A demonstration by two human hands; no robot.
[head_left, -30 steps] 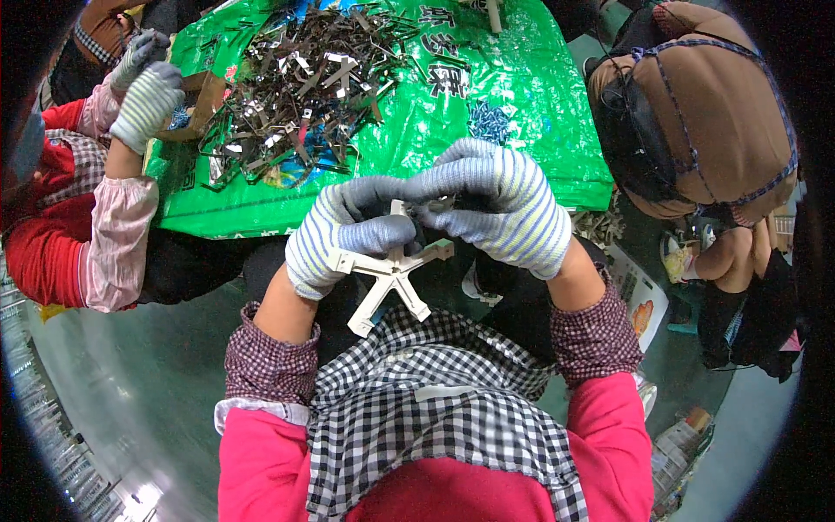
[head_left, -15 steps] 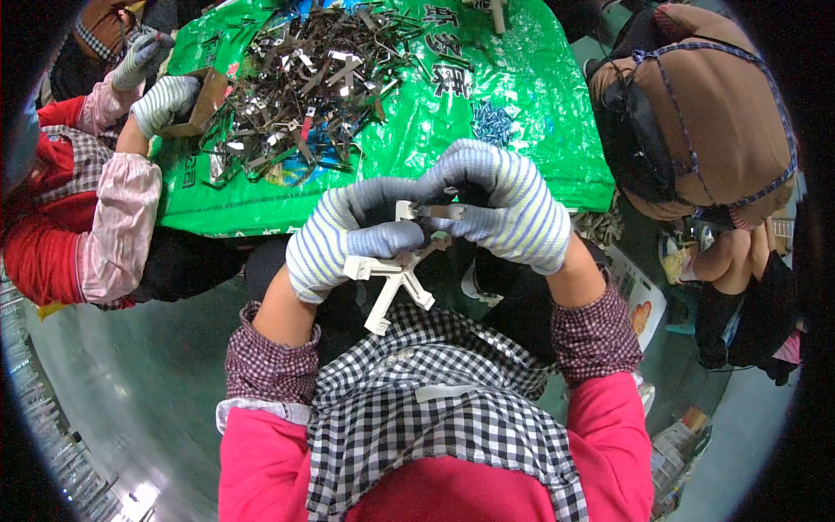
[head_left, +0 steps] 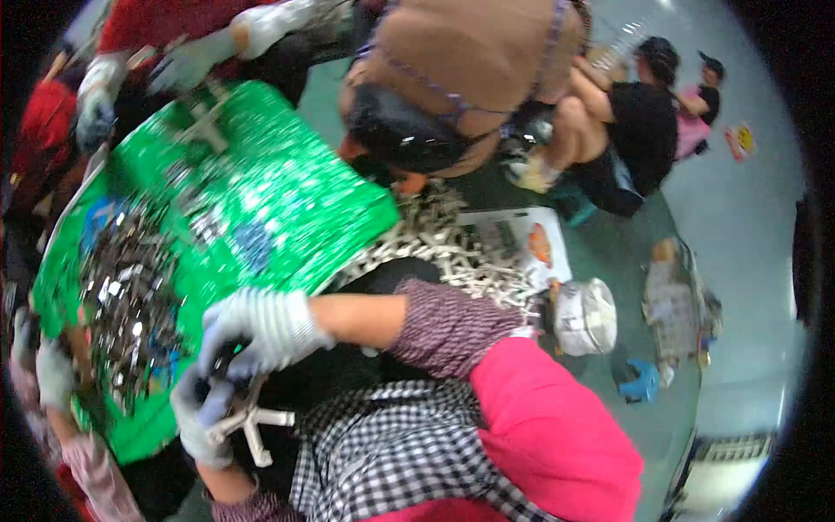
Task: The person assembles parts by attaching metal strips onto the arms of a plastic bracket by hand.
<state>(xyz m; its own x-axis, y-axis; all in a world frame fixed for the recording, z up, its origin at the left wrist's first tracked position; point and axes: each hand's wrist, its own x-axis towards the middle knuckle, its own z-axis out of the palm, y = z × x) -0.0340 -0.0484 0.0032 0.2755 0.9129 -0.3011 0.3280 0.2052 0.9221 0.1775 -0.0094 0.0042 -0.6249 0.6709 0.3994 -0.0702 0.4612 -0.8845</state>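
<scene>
My left hand [head_left: 200, 418], in a striped knit glove, is closed on a white branched plastic piece [head_left: 252, 421], whose arms stick out below the fingers. Bent over the top of that piece, my gloved right hand [head_left: 261, 329] is closed too, its fingertips meeting the left hand's. What sits between the right fingers is dark and blurred. Both hands are above my lap, beside the table's green plastic sheet [head_left: 304, 196]. On the sheet lie a heap of dark metal strips [head_left: 130, 296] and a small pile of blue screws [head_left: 254, 246].
More white branched pieces [head_left: 452, 261] are heaped right of the table, near a white printed board [head_left: 548, 248] and a white round bundle [head_left: 584, 317]. A blue plastic thing [head_left: 639, 380] stands on the floor. Co-workers sit around the table; one in brown [head_left: 470, 61] leans close.
The view has swung to the right, so the table and my hands now appear farther left. Both hands stay together at the white piece. More floor and people show at right.
</scene>
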